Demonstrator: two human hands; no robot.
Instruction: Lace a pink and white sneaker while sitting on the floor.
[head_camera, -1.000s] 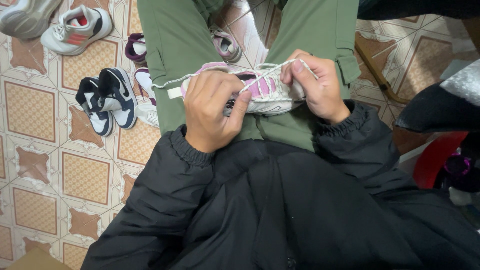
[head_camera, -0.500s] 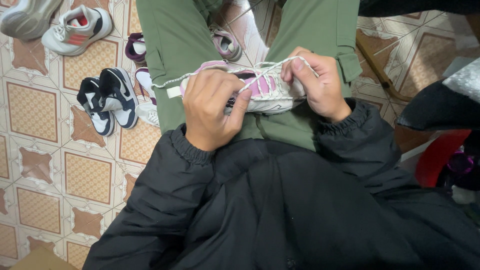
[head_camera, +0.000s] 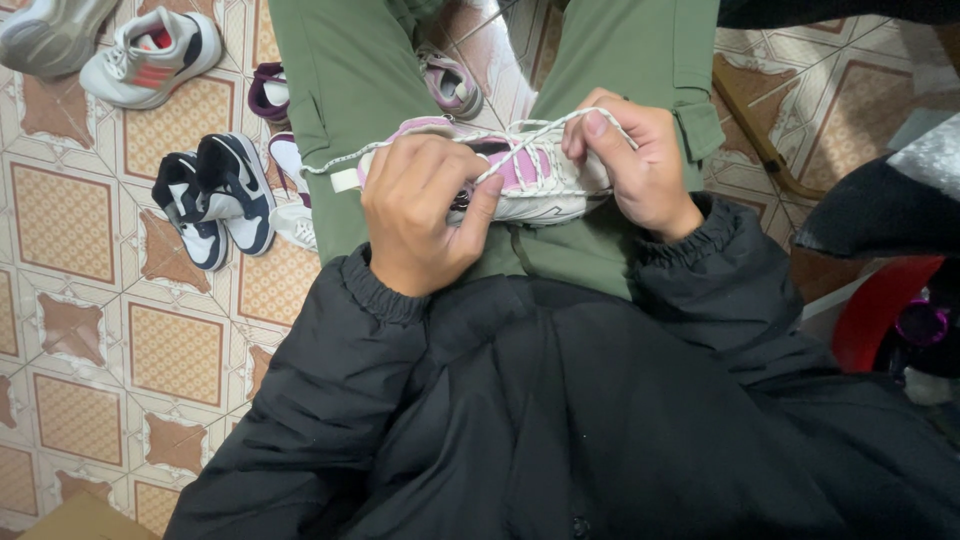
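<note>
A white and pink sneaker (head_camera: 530, 180) lies across my lap on green trousers. My left hand (head_camera: 420, 215) wraps over its front half and pinches a white lace (head_camera: 335, 162) that trails off to the left. My right hand (head_camera: 640, 165) grips the heel end, its fingers pulling another stretch of lace taut above the shoe. The black jacket sleeves cover both wrists.
On the patterned tile floor to the left stand a pair of black and white sneakers (head_camera: 210, 200) and a white sneaker with red inside (head_camera: 150, 55). A matching pink shoe (head_camera: 450, 85) sits between my legs. Dark and red objects (head_camera: 880, 310) crowd the right side.
Nearly nothing differs; both hands stay on the shoe, with only slight finger shifts on the lace.
</note>
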